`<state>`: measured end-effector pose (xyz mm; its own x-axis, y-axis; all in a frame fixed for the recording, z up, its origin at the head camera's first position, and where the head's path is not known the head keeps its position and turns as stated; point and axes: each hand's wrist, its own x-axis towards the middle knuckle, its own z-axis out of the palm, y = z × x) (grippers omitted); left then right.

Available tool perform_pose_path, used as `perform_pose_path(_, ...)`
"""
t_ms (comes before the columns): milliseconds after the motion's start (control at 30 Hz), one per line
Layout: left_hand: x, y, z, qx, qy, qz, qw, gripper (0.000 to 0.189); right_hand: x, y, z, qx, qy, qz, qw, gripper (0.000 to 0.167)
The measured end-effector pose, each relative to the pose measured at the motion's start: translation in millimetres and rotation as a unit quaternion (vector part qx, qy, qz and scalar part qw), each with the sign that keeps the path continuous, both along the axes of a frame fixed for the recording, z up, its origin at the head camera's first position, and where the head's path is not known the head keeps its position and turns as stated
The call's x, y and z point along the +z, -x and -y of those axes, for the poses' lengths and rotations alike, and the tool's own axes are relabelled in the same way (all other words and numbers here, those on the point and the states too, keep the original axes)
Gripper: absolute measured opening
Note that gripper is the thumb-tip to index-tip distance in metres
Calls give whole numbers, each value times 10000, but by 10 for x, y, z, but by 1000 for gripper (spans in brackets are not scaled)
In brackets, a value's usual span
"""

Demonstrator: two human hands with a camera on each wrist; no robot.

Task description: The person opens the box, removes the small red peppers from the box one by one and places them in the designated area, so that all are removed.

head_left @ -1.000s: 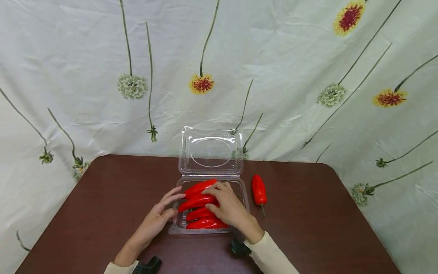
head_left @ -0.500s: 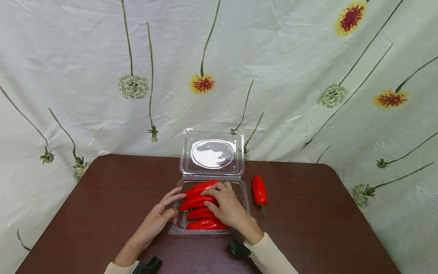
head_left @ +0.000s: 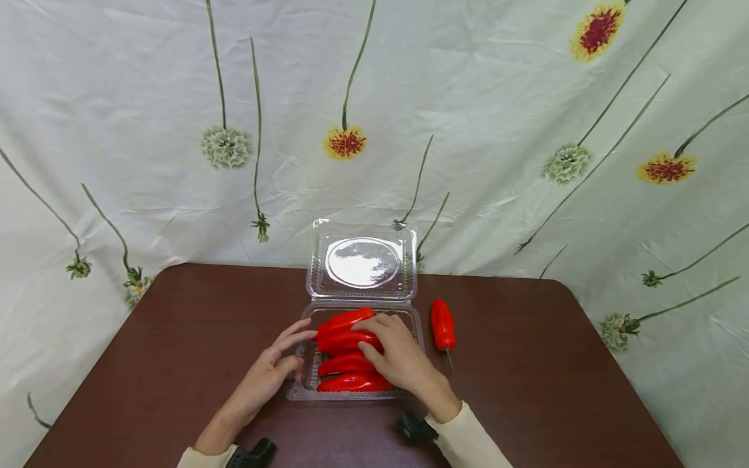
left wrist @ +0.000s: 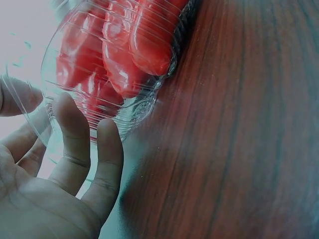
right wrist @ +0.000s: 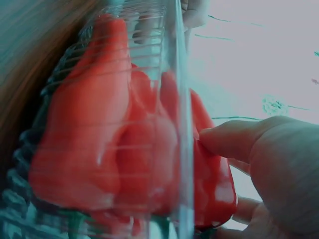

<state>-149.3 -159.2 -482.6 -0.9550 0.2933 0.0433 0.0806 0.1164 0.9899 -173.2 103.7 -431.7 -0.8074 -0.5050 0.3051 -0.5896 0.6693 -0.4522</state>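
Observation:
Several long red peppers lie side by side in a clear plastic clamshell container [head_left: 297, 392], its lid [head_left: 363, 260] standing raised at the back. My right hand [head_left: 404, 357] reaches over the container's right side and grips the right end of one red pepper [head_left: 346, 342], second from the back, between thumb and fingers; its stem end is hidden under the hand. My left hand [head_left: 275, 364] rests at the container's left side with fingers spread and fairly straight. In the left wrist view its fingertips [left wrist: 108, 129] sit right at the ribbed wall.
One more red pepper [head_left: 443, 325] with a green stem lies on the brown table [head_left: 515, 364] to the right of the container. A pale flower-print cloth [head_left: 468, 84] hangs behind the table's far edge.
My right hand has shifted slightly to the right, and the pepper it grips has slid right with it, closer to the rear pepper. The left hand has stayed in place.

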Motion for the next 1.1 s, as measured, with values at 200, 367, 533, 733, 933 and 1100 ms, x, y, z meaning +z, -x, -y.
perform_pose_path(200, -8, 8, 3, 20, 15, -80, 10000, 49, 2, 16, -59, 89, 403, -15, 9991, 33)
perform_pose_path(367, -12, 8, 5, 26, 24, -108, 9999, 49, 3, 32, -119, 94, 581, -58, 9982, 39)
perform_pose_path(533, -9, 4, 5, 18, 12, -65, 10000, 49, 23, 40, -192, 54, 610, -111, 9981, 44)
perform_pose_path(733, -7, 8, 0, -7, 23, 1, 10000, 49, 37, 66, -325, 8, 721, -25, 9974, 49)
perform_pose_path(933, -5, 11, 0, 22, 62, 28, 10000, 49, 51, 91, -471, -156, 875, -20, 9960, 50)
perform_pose_path(1100, -9, 6, 3, 44, 58, 35, 10000, 49, 44, 101, -552, -237, 911, -177, 9954, 48)
